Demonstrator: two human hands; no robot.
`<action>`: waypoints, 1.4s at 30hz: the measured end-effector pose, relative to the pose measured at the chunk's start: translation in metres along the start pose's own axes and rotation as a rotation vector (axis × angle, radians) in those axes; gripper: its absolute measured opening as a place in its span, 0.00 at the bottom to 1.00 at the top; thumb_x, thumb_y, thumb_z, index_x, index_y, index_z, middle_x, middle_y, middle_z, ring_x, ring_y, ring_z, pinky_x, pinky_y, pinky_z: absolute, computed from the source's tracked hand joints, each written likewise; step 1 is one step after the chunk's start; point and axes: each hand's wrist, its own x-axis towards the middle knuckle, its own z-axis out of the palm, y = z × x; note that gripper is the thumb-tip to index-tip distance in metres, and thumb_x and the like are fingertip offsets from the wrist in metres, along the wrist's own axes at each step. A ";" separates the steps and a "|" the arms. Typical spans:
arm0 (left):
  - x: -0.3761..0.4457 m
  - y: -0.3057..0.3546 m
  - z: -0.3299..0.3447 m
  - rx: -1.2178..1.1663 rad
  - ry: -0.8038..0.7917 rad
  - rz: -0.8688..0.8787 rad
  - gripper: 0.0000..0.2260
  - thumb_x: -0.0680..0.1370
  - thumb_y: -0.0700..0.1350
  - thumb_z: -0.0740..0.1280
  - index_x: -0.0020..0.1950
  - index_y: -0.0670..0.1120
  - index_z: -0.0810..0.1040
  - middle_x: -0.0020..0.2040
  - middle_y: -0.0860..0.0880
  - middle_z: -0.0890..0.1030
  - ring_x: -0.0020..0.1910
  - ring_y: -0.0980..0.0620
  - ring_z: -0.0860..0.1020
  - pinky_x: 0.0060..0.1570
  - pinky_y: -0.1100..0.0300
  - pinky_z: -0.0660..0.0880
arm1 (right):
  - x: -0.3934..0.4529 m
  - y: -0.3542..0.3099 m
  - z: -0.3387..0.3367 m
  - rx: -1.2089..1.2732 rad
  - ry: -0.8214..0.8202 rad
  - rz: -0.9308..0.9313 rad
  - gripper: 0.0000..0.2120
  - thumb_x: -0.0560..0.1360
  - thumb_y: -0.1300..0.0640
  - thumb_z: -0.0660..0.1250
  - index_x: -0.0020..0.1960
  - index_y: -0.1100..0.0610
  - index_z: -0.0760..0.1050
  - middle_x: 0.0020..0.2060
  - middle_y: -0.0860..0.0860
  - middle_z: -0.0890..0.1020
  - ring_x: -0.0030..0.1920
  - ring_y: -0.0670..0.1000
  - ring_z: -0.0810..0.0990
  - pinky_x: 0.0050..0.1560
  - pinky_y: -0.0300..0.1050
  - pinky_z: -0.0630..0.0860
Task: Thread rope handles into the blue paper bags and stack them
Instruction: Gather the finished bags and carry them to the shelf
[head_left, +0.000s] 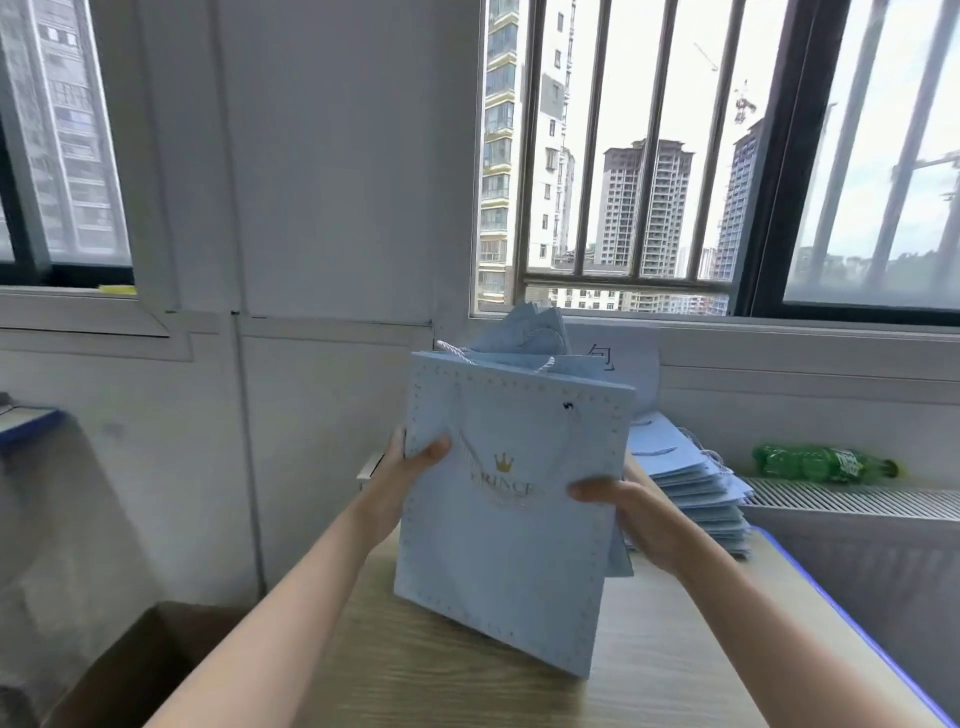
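A flat light-blue paper bag (498, 561) with a gold crown logo and dotted border is held upright over the wooden table (426, 675), tilted slightly. My left hand (410, 467) grips its left edge, thumb on the front. My right hand (628, 514) grips its right edge, thumb on the front. A white rope handle (467, 354) loops at the bag's top, and another hangs down the front face. A stack of blue bags (696, 478) lies flat behind my right hand. More blue bags (530, 332) stand behind the held one.
A green plastic bottle (821, 463) lies on the radiator ledge at the right. An open cardboard box (130, 670) sits on the floor at the left. The wall and barred windows lie behind the table. The table's right edge has a blue rim (852, 623).
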 end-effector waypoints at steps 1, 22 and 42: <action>0.000 -0.001 -0.001 0.006 -0.004 -0.010 0.48 0.56 0.63 0.79 0.71 0.50 0.65 0.65 0.48 0.77 0.61 0.48 0.78 0.61 0.47 0.74 | -0.004 0.006 0.000 0.001 0.001 0.009 0.38 0.57 0.56 0.74 0.66 0.53 0.67 0.57 0.56 0.79 0.58 0.58 0.78 0.56 0.55 0.76; -0.009 0.026 0.021 -0.204 0.225 0.176 0.27 0.62 0.43 0.76 0.58 0.44 0.70 0.51 0.47 0.81 0.42 0.50 0.83 0.36 0.57 0.80 | -0.005 -0.008 -0.019 -0.170 -0.029 0.062 0.33 0.60 0.52 0.77 0.63 0.51 0.70 0.54 0.47 0.82 0.53 0.46 0.81 0.45 0.37 0.77; -0.041 0.025 0.019 -0.007 0.016 0.175 0.56 0.57 0.70 0.76 0.78 0.53 0.55 0.73 0.46 0.68 0.68 0.45 0.71 0.66 0.41 0.69 | -0.016 -0.020 -0.003 0.170 0.054 0.004 0.53 0.42 0.36 0.81 0.63 0.53 0.71 0.48 0.49 0.84 0.48 0.50 0.83 0.39 0.44 0.80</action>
